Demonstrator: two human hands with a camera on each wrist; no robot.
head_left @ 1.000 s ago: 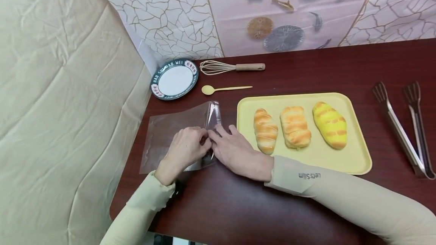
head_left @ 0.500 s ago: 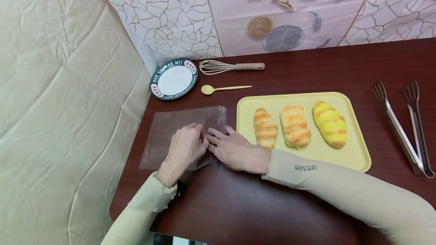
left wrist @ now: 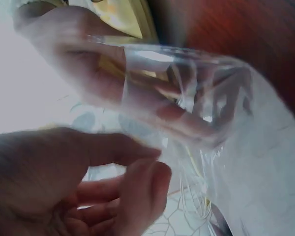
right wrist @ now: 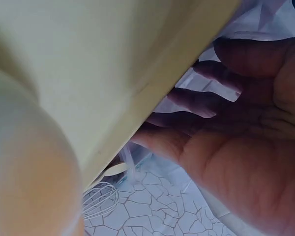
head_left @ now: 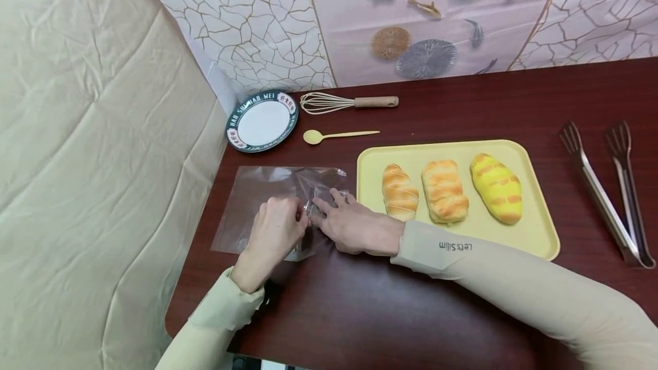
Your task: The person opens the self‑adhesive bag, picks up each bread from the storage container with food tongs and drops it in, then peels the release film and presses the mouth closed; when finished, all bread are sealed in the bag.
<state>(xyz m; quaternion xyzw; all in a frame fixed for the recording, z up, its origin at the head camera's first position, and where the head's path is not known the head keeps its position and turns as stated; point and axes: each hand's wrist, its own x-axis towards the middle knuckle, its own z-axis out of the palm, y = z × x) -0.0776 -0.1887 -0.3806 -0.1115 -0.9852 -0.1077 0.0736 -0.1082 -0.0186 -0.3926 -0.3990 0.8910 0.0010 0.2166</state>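
A clear plastic bag (head_left: 257, 187) lies flat on the dark red table at the left, its opening end wrinkled and lifted between the hands. My left hand (head_left: 275, 233) pinches the bag's edge; in the left wrist view, thumb and forefinger meet beside the film (left wrist: 206, 98). My right hand (head_left: 349, 224) has spread, fairly straight fingers at the bag's right end. In the left wrist view these fingers show through the film; they seem to be within the bag's mouth. The right wrist view shows the right palm (right wrist: 250, 113) beside the tray's edge, gripping nothing.
A yellow tray (head_left: 493, 238) with three breads stands right of the bag, partly under the right forearm. A green-rimmed plate (head_left: 263, 121), a whisk (head_left: 349, 102) and a yellow spoon (head_left: 339, 135) lie behind. Metal tongs (head_left: 606, 204) lie at the far right.
The bag's right end first stood up as a shiny fold, then lay flatter, and now is wrinkled and lifted near the fingertips. Both hands have shifted only slightly.
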